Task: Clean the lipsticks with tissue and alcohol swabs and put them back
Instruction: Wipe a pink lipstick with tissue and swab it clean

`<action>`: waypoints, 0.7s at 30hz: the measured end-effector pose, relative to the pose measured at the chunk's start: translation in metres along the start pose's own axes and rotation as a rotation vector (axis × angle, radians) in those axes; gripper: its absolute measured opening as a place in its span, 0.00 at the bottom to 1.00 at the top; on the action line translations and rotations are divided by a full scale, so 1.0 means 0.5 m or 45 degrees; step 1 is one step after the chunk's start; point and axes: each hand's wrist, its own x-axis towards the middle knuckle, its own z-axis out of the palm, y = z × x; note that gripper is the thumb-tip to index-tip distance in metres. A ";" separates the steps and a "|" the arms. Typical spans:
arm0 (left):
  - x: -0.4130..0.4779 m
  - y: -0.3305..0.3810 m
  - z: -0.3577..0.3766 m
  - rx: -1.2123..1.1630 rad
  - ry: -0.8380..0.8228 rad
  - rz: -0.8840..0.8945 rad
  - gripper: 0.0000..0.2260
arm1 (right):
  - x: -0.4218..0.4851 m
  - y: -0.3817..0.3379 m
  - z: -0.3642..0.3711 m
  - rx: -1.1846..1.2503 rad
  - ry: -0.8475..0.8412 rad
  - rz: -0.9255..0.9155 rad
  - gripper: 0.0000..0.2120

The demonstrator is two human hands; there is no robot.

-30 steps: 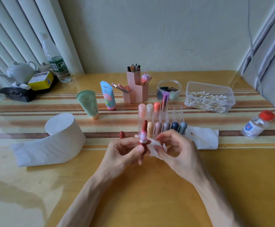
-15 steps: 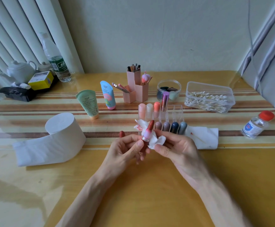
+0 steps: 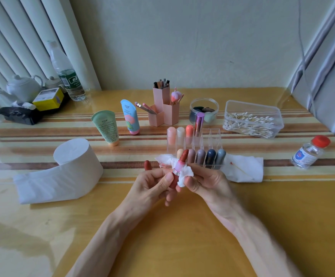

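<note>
Pinches the lipstick [image 3: 180,165] by its base in the left fingers [image 3: 168,178], tip leaning up-right; pinches crumpled tissue [image 3: 183,175] in the right fingers [image 3: 190,183], touching its collar.

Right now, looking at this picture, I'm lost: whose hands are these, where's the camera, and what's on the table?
No machine here: a person works with bare hands, and the single picture comes from a camera worn on their head, looking forward and down. The left hand grips an uncapped lipstick by its base, reddish tip tilted away. The right hand pinches a crumpled tissue against its pink collar. Behind them on the table stands a clear organiser holding more lipsticks. To the left lies a toilet roll; to the right, a box of cotton swabs, a small red-capped bottle and a folded tissue with a red-tipped swab on it.
</note>
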 end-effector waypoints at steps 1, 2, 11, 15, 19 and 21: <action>0.000 0.001 0.002 -0.010 -0.005 -0.004 0.18 | -0.001 -0.003 0.002 -0.013 -0.008 -0.015 0.11; 0.000 0.002 0.003 -0.016 -0.006 -0.008 0.18 | -0.003 -0.008 0.006 -0.031 -0.011 -0.021 0.08; -0.002 0.003 0.002 0.041 -0.028 -0.080 0.15 | 0.003 -0.001 -0.001 -0.031 -0.048 -0.017 0.13; -0.001 -0.002 0.002 0.103 -0.001 -0.111 0.16 | 0.003 0.004 0.003 -0.030 0.006 -0.056 0.13; 0.002 0.001 0.009 -0.086 0.025 -0.188 0.14 | 0.006 0.000 0.013 0.093 0.083 -0.072 0.15; 0.002 0.003 0.011 -0.133 0.033 -0.180 0.13 | 0.004 -0.005 0.018 0.137 0.086 -0.081 0.18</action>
